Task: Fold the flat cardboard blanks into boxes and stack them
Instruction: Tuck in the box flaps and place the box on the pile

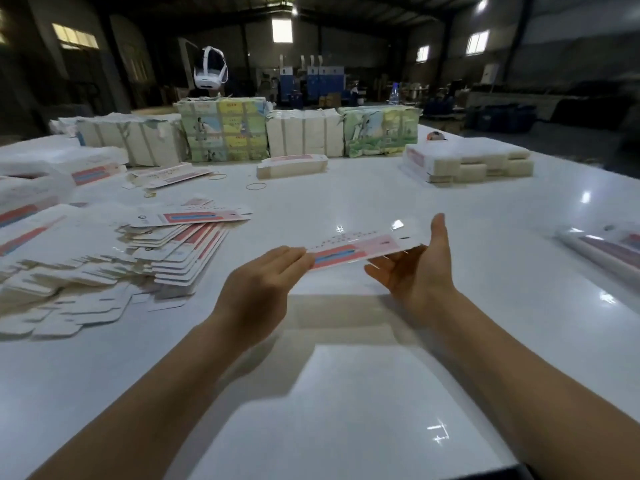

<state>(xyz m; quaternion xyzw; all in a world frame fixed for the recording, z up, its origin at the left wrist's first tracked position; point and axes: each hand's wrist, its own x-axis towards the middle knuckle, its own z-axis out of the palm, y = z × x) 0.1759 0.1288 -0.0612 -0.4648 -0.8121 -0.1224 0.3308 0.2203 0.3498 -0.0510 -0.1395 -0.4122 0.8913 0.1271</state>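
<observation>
1 flat blank [360,249] held clear above the white table [346,393], between the 2 hands, roughly level and well in front of the body. Long axis running left to right, tilted slightly up toward the right end; printed face with red and blue stripe turned upward.

Left hand [258,297] at the blank's left end, fingertips pinching the edge, back of hand uppermost. Right hand [420,271] at the right end, palm turned inward and up, fingers cradling the underside, thumb raised beside the far corner; grip there loose, closer to a support than a clamp. Both hands equally near, 1 per end, so neither favoured for the next push.

Judged step: opening the flattened sleeve, likely by pressing the 2 long edges toward each other across the short axis.

Loose fan of further blanks [173,251] lying on the table to the left, within easy reach of the left hand. Stacked white bundles [471,164] far right, well apart from both hands.
</observation>
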